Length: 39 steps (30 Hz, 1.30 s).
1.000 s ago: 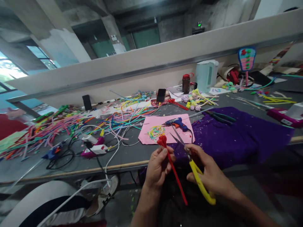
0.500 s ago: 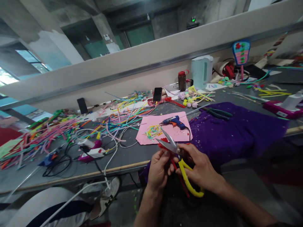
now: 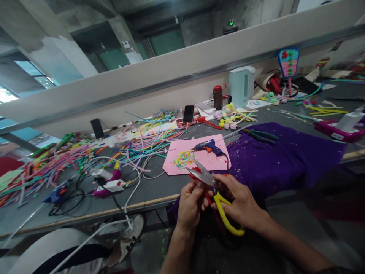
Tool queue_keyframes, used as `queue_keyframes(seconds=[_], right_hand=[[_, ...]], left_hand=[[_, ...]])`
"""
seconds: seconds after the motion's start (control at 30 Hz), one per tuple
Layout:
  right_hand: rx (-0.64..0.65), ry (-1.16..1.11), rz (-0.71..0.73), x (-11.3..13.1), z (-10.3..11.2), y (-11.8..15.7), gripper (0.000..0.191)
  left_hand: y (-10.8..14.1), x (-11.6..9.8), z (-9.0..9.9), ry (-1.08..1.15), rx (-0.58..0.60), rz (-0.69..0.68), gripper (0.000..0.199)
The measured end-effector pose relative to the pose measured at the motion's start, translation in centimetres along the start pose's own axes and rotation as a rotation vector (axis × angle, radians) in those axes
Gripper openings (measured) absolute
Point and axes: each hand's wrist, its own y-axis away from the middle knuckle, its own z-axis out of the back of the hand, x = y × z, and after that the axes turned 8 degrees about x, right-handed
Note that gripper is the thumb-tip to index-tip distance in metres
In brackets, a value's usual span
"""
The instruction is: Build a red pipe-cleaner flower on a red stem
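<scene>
My left hand (image 3: 189, 207) pinches a red fuzzy pipe-cleaner piece (image 3: 194, 175) with a red stem trailing below. In my right hand (image 3: 243, 201) are scissors (image 3: 224, 219) with yellow handles. Their steel blades stand apart and point up and left, right over the red piece. Whether they touch it I cannot tell. Just beyond my hands lies a pink sheet (image 3: 171, 156). On it rest a blue glue gun (image 3: 209, 146) and a pile of small yellow and green clippings (image 3: 184, 159).
Many coloured pipe cleaners (image 3: 151, 142) spread over the table's left side. A purple cloth (image 3: 273, 163) hangs over the front edge at right, with pliers (image 3: 261, 135) on it. Power strips (image 3: 110, 186) and cables lie at left. A kettle (image 3: 238, 85) and bottle (image 3: 218, 98) stand behind.
The scissor blades have come slightly closer together around the red piece. My hands keep nearly the same place. The whole view has shifted a little.
</scene>
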Motion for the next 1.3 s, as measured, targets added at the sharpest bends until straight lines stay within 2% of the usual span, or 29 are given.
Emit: queue_keyframes(seconds=[0.7, 1.3], right_hand=[[0.006, -0.022, 0.036, -0.7, -0.2, 0.2, 0.061], [0.032, 0.009, 0.126, -1.3, -0.1, 0.4, 0.062]], left_hand=[[-0.2, 0.8, 0.4, -0.041, 0.056, -0.027, 0.023], [-0.3, 0.6, 0.6, -0.081, 0.085, -0.014, 0.025]])
